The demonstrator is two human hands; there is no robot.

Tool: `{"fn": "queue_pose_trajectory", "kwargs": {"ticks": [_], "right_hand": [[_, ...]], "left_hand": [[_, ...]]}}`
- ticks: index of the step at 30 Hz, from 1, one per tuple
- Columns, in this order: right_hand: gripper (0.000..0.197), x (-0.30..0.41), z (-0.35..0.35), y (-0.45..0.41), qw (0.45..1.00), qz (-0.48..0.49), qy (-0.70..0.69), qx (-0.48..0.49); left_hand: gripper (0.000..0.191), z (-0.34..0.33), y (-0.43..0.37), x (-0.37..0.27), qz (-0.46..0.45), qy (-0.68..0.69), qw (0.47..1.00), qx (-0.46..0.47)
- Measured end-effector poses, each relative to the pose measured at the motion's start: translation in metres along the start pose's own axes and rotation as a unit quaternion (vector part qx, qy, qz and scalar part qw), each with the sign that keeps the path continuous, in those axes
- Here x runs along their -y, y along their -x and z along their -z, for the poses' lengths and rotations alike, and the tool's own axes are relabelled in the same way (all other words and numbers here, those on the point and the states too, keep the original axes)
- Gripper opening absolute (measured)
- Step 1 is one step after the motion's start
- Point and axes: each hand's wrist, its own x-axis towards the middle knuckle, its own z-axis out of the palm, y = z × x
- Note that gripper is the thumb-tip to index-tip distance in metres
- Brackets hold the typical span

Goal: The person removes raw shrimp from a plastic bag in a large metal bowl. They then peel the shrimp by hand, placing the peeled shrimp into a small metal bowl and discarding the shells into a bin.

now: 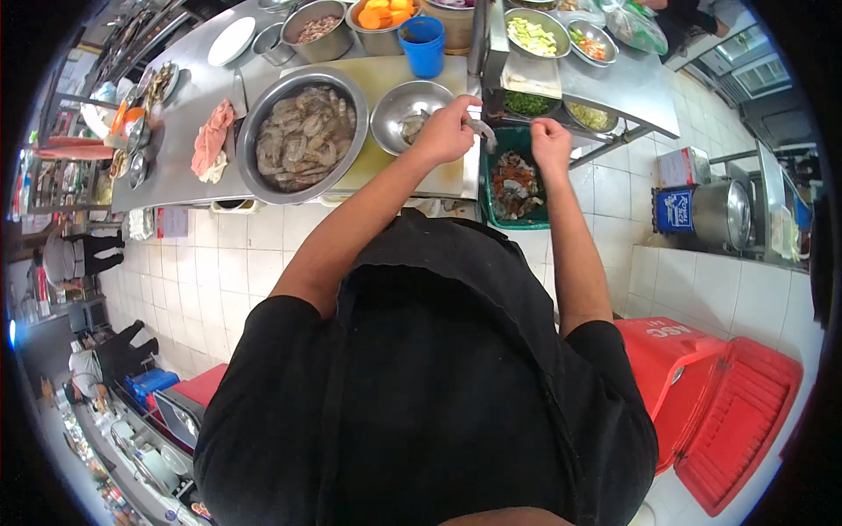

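Observation:
My left hand (448, 133) grips a grey shrimp (485, 135), whose body sticks out to the right past the table's edge. Beneath my left wrist is a steel bowl (388, 125) with a few shrimp (413, 125) inside, partly covered by the hand. A large steel basin (248, 154) heaped with whole raw shrimp (306, 141) stands to its left. Over the right rim of a green bin (520, 225), my right hand (552, 146) has its fingers curled closed, and nothing shows in them. Shrimp shells and heads (516, 184) lie in the bin.
A yellowish cutting board (362, 174) lies under the bowl. Behind stand a blue plastic cup (422, 49) and a pot of orange pieces (381, 39). Left are a knife (239, 95) and pink cloth (212, 141). A red cooler (677, 368) sits behind my right side. Other people are farther off.

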Motion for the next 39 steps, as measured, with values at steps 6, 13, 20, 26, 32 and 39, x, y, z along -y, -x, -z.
{"fn": "queue_pose_trajectory", "kwargs": {"ticks": [6,13,20,26,32,39], "right_hand": [[0.026,-0.029,0.019,0.001,0.985,-0.044,0.046,0.158],[0.024,0.059,0.009,0.014,0.881,-0.201,-0.248,0.348],[0.012,0.06,0.002,0.022,0.854,-0.179,-0.338,0.352],[0.017,0.051,-0.003,0.02,0.939,-0.086,-0.178,0.28],[0.022,0.028,0.007,0.007,0.993,0.034,0.035,0.108],[0.042,-0.003,0.033,0.0,0.96,0.082,0.205,0.17]], "left_hand": [[0.048,0.001,-0.004,0.001,0.04,0.033,0.999,0.011],[0.048,-0.006,-0.005,-0.011,-0.014,0.042,0.999,-0.006],[0.047,-0.004,-0.008,-0.009,-0.008,0.051,0.999,-0.001],[0.047,-0.004,-0.006,-0.009,-0.006,0.022,1.0,0.004],[0.047,-0.005,-0.008,0.002,0.004,0.001,1.0,-0.008],[0.054,-0.001,-0.013,0.003,0.045,0.037,0.998,0.02]]}}
